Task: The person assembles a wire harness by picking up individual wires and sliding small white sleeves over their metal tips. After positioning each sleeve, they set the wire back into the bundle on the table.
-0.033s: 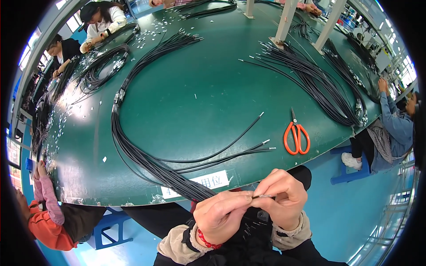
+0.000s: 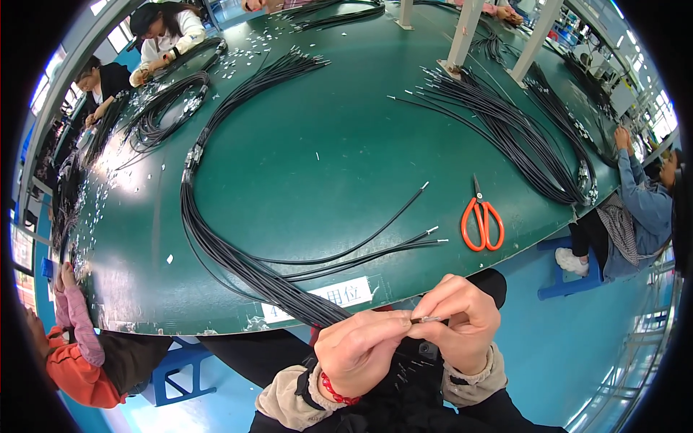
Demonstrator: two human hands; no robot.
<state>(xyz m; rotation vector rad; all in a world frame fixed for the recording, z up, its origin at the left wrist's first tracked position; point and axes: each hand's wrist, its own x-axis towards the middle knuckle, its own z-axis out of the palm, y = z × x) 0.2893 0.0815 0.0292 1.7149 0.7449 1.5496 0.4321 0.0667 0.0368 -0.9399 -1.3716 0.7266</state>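
Just off the table's near edge, my left hand (image 2: 361, 351) and my right hand (image 2: 463, 322) meet fingertip to fingertip. Both pinch one thin black cable (image 2: 416, 320), whose pale, stripped-looking end shows between my right fingers. The rest of that cable is hidden behind my left hand. A thick bundle of black cables (image 2: 227, 256) curves across the table and runs in under my left hand. Several of its cables fan out to the right, ending in pale tips. Orange-handled scissors (image 2: 485, 225) lie on the table beyond my right hand, blades pointing away.
The green table (image 2: 332, 173) carries a white label (image 2: 354, 291) at its near edge. Another cable bundle (image 2: 520, 141) lies at the right, near white posts (image 2: 464, 43). White scraps are scattered at the left. Co-workers sit around; a blue stool (image 2: 570, 285) stands right.
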